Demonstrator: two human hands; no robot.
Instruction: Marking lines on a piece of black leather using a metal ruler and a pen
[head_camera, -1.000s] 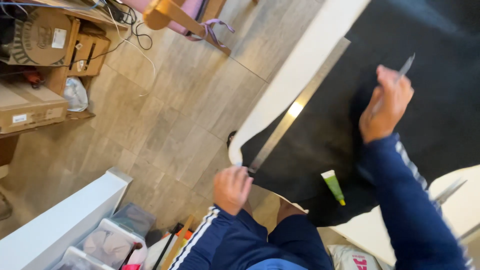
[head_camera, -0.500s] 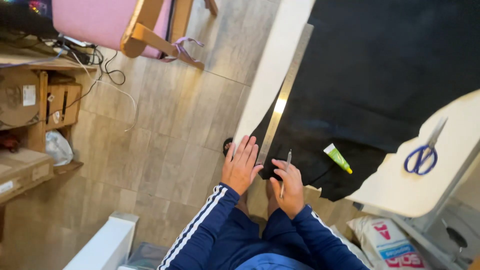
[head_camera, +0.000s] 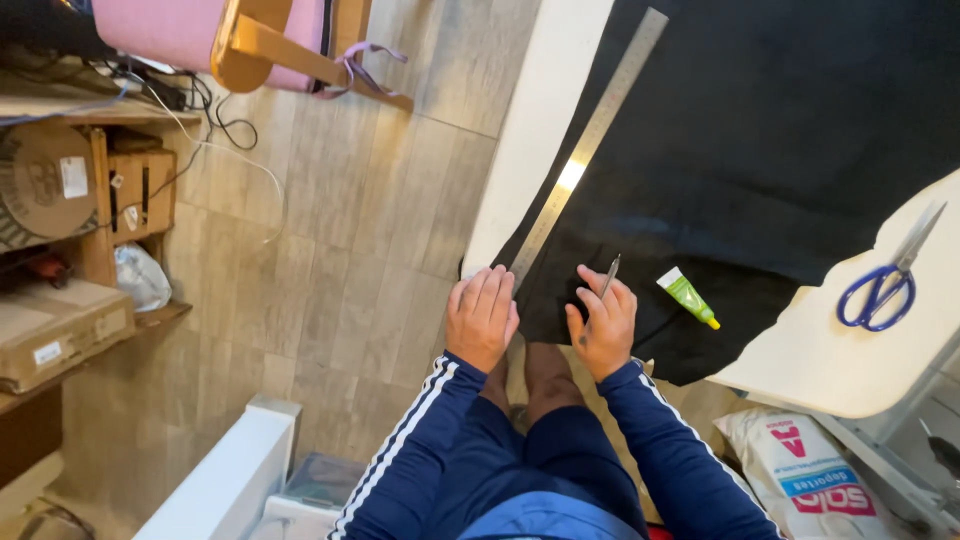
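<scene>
A large black sheet (head_camera: 760, 150) lies over a white table (head_camera: 540, 130). A long steel ruler (head_camera: 590, 140) runs along the sheet's left edge. My left hand (head_camera: 482, 315) rests flat, fingers together, on the near end of the ruler at the sheet's corner. My right hand (head_camera: 602, 322) sits on the black sheet just to the right and holds a thin grey pen (head_camera: 608, 275) pointing away from me. A small green tube (head_camera: 688, 297) lies on the sheet right of my right hand.
Blue-handled scissors (head_camera: 885, 280) lie on a white board (head_camera: 840, 350) at the right. A printed white sack (head_camera: 810, 470) sits below it. Wooden floor (head_camera: 340, 260) is on the left, with shelves of cardboard boxes (head_camera: 60, 320), cables and a pink chair (head_camera: 230, 35). A white box edge (head_camera: 225, 480) is near my legs.
My right hand came down from the far side of the sheet with the pen to the near corner beside my left hand. The view has shifted, showing the scissors and sack.
</scene>
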